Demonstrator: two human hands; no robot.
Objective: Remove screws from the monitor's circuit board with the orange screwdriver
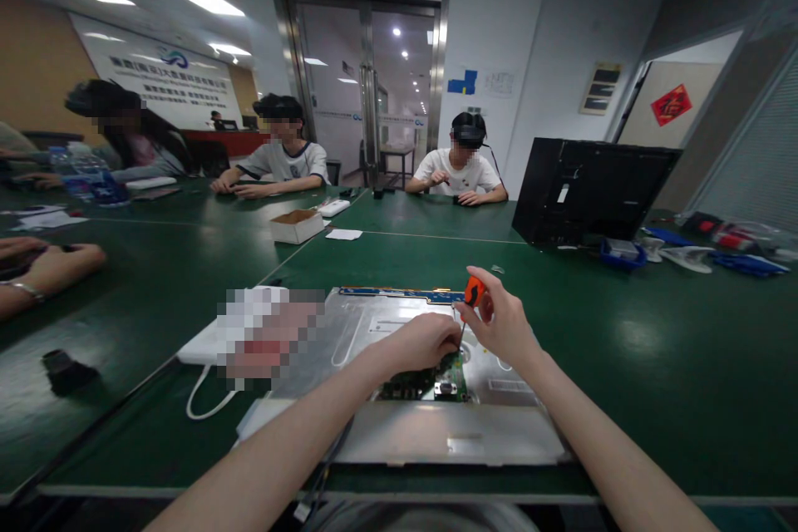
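Note:
A screwdriver (474,291) with an orange and black handle is gripped in my right hand (508,320), its shaft pointing down. Beside that shaft, my left hand (424,341) has its fingers curled together low over the panel; whatever they pinch is hidden. Under both hands lies a flat silver metal display panel (399,432). A green circuit board (458,386) sits on it, partly covered by my left hand and forearm. Along the panel's far edge runs a narrow blue circuit strip (399,294). Dark cables (327,465) hang at the near edge.
Left of the panel lies a white device (212,341) with a cable, partly blurred. A cardboard box (297,227) stands farther back. A black monitor casing (592,191) and blue trays (623,253) are at the right. Several people sit around the green table (654,366).

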